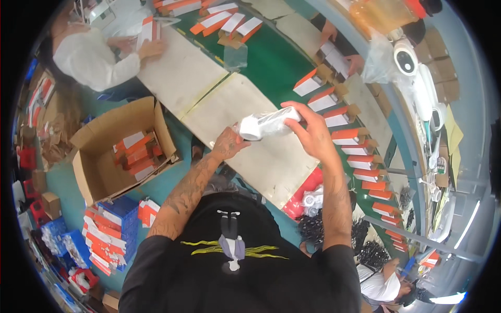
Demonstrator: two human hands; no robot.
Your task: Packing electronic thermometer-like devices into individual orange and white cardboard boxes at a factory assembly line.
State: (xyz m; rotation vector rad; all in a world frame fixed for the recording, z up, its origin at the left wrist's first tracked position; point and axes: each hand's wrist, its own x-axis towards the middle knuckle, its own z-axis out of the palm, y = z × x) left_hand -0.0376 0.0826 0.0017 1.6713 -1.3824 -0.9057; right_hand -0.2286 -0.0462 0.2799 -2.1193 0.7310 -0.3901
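Device (272, 124) crosswise, round end toward left hand (227, 144).

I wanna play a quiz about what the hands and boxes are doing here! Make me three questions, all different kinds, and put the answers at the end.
1. True or false: the left hand and the right hand both hold the white plastic-wrapped item.

2. Pick one. The small boxes lined up in a row on the right are mostly which colours?
A) blue and yellow
B) orange and white
C) purple and black

3. Fill in the gap: the big open brown box is in the ____ half of the picture.

Key: 1. True. 2. B. 3. left.
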